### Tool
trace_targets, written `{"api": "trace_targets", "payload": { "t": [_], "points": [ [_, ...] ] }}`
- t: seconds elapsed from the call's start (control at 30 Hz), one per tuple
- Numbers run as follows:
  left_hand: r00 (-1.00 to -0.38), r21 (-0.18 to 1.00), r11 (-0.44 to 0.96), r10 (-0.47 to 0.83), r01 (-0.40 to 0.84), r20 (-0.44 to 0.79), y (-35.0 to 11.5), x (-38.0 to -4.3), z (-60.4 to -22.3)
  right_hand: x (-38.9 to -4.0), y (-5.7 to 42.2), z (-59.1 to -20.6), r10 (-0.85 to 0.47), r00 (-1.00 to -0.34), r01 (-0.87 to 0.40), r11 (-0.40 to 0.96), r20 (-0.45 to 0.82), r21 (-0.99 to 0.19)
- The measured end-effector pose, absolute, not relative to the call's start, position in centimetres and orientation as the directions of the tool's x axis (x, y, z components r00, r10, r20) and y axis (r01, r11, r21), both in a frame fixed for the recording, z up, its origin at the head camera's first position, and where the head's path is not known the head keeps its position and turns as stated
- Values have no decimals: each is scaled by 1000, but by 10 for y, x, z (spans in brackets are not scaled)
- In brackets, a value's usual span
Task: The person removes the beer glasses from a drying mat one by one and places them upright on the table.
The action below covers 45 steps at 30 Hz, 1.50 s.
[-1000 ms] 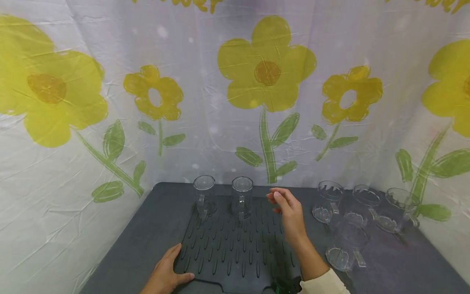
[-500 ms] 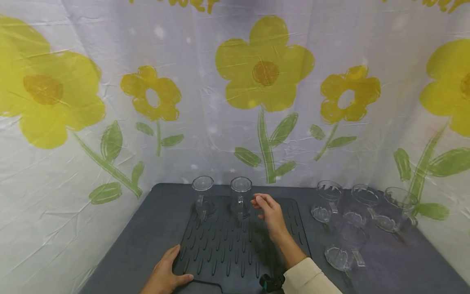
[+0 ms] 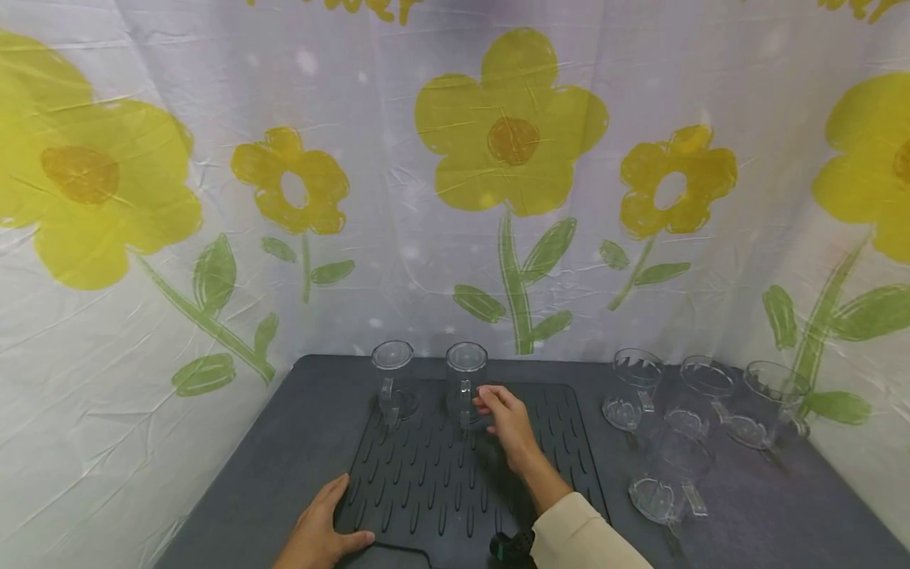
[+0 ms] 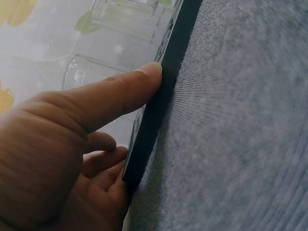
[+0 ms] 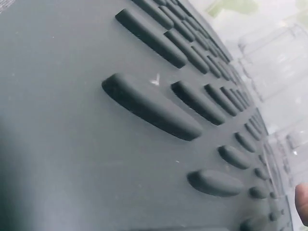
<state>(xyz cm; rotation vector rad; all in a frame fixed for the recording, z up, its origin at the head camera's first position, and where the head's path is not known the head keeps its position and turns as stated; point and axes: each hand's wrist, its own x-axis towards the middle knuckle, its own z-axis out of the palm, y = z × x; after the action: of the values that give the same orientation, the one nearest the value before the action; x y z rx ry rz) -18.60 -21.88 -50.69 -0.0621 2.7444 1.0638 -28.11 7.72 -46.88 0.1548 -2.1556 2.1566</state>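
Observation:
A black drying mat with raised ridges lies on the dark table. My left hand holds its near left corner, thumb on the front edge and fingers on the side edge. Two clear mugs stand upside down on the mat's far part: a left mug and a right mug, handles facing me. My right hand is beside the right mug, its loosely bent fingertips right at the mug's handle side and overlapping it. In the right wrist view only one fingertip shows, near the blurred mugs.
Several clear mugs stand upright on the table to the right of the mat, among them a near one and a far right one. A white curtain with yellow flowers hangs behind the table.
My right hand has moved left and slightly down, from above the mat's right part to the right mug. The left hand stays at the mat's corner; the mugs have not moved.

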Motion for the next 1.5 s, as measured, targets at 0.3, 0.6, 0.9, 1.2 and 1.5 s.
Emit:
{"api": "trace_targets", "payload": {
  "t": [0.3,0.6,0.9,1.2,1.5],
  "points": [
    [-980,657,745,19,-118,-197,-219,-186,-505,-286,66,-473,-33,-995,-94,5,94,-996],
    [-984,675,731,31,-97,-175,-218,-185,-506,-289,58,-478,-92,-993,-74,29,71,-997],
    [-984,685,722,26,-103,-175,-218,-185,-509,-289,52,-485,-111,-990,-87,9,86,-996],
    [-985,684,722,18,-105,-170,-218,-183,-508,-289,52,-489,-53,-988,-137,-94,142,-986],
    [-985,688,719,27,-100,-172,-218,-184,-508,-279,62,-481,-80,-981,-168,-109,177,-980]
  ]
}}
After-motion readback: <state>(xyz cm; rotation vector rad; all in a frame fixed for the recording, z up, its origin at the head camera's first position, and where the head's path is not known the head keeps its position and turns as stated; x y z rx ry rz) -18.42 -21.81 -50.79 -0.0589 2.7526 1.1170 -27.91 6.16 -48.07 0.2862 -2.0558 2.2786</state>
